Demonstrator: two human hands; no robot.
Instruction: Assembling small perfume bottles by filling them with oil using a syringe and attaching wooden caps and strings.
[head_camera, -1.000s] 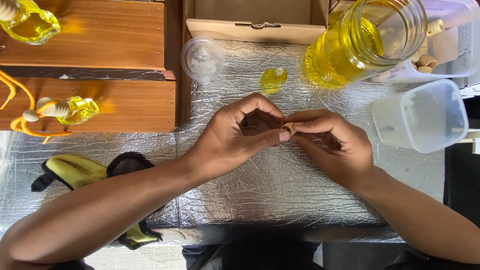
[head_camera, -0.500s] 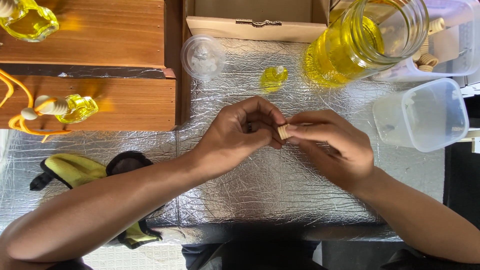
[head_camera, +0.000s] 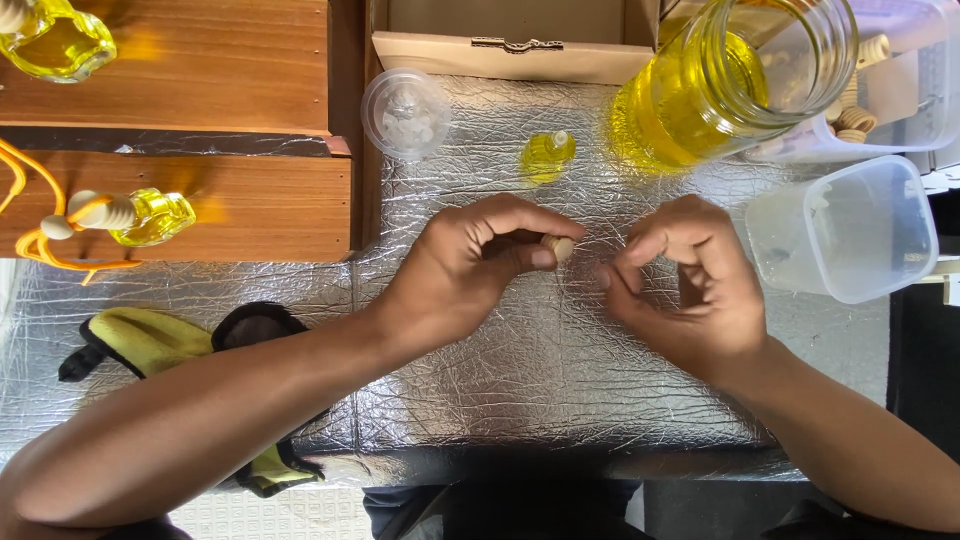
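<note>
My left hand (head_camera: 470, 270) is curled over the silver foil mat (head_camera: 520, 390), and its thumb and fingers pinch a small pale wooden cap (head_camera: 558, 247). A little to the right, my right hand (head_camera: 690, 290) hovers with fingers bent and thumb and forefinger close together; nothing shows between them. The two hands are apart by a small gap. Beyond them on the mat stands a small bottle of yellow liquid (head_camera: 547, 155).
A big glass jar of yellow liquid (head_camera: 720, 85) stands at the back right, next to clear plastic tubs (head_camera: 850, 230). A clear round lid (head_camera: 405, 112) and a cardboard box (head_camera: 510, 50) are behind. Wooden steps (head_camera: 200, 200) at left carry filled bottles; a yellow-black glove (head_camera: 160, 345) lies near.
My hands were joined together around the small piece; now they have come apart, the left keeping the wooden cap and the right drawn off to the right.
</note>
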